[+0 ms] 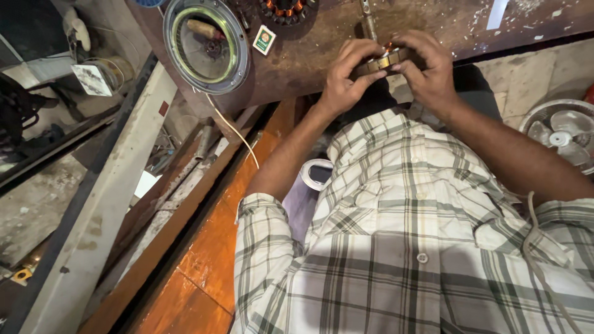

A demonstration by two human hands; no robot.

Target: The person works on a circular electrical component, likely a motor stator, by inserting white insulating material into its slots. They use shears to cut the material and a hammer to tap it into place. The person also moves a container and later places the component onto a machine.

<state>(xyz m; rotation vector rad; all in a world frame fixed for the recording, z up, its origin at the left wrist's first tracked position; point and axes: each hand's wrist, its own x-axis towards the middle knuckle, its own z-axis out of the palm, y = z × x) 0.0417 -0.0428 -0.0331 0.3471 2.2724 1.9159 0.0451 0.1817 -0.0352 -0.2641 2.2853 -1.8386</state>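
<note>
Nearest the camera, the checked shirt (408, 247) fills the lower frame, with both forearms reaching out from it toward the worktop (309, 59). The left hand (346, 74) and the right hand (427, 68) meet at the worktop's near edge, each grip pinching one side of a small round motor winding (385, 60), a metal ring with copper showing at its top. It is held between the fingertips just over that edge, not resting flat. As a judgement, this is close hand work on the winding, turning or pressing it; the next move calls for a steady two-sided hold, since a slip would drop it past the edge. Left of the grip lie a small card (264, 39) and a round metal housing (206, 43); beyond the grip another copper-wound stator (288, 11). Far right stands a fan (560, 136).
</note>
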